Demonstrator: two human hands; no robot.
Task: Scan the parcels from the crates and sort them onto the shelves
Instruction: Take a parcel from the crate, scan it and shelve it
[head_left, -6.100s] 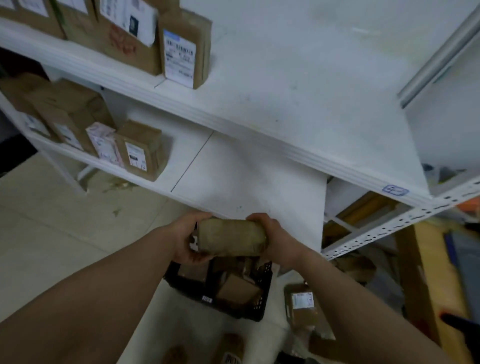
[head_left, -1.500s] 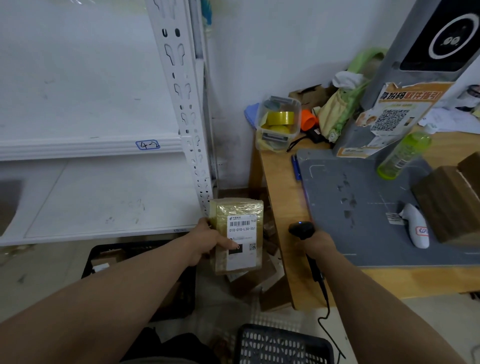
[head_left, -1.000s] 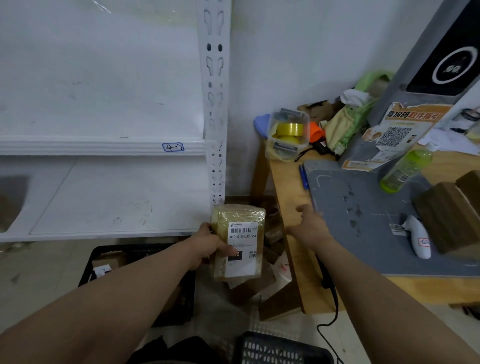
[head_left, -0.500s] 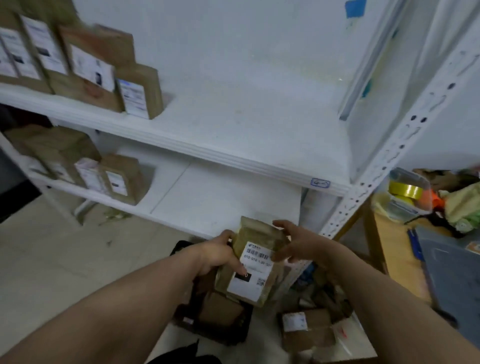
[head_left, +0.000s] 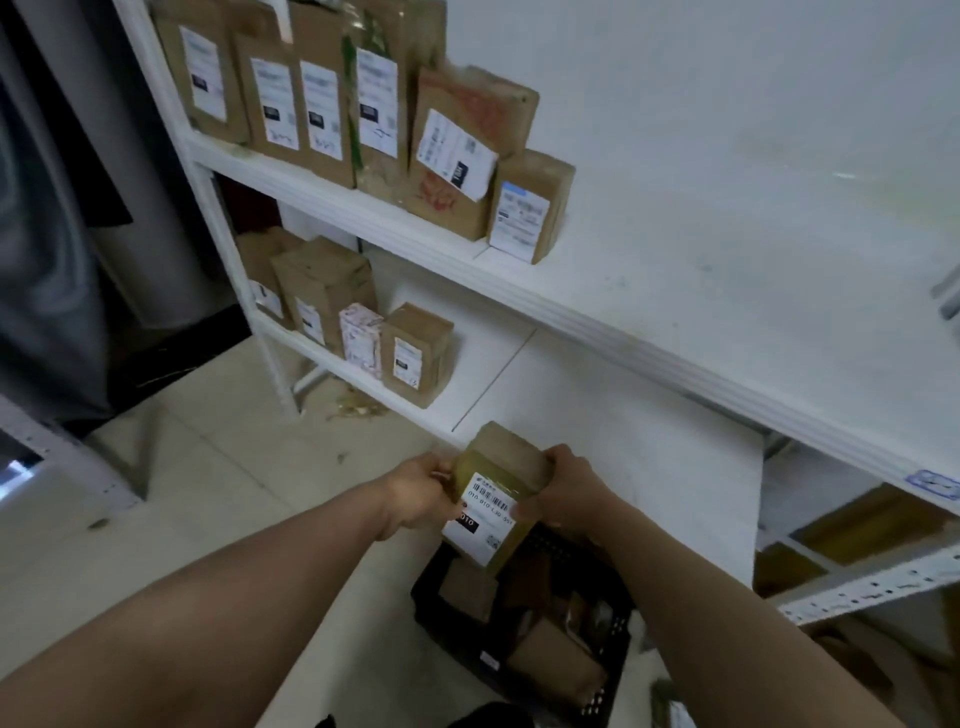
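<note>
1. White shelves (head_left: 597, 317) are lined with upright labelled boxes (head_left: 415, 356).
2. One parcel (head_left: 496, 491) is gripped by left hand (head_left: 421, 493) and right hand (head_left: 563, 493), above the crate (head_left: 615, 670).
3. It should be stood upright, label outward.

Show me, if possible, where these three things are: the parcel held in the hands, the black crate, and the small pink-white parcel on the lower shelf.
held parcel (head_left: 483, 524): head view, on its white label.
black crate (head_left: 451, 635): head view, on its left wall.
pink-white parcel (head_left: 360, 338): head view, on its front face.
</note>
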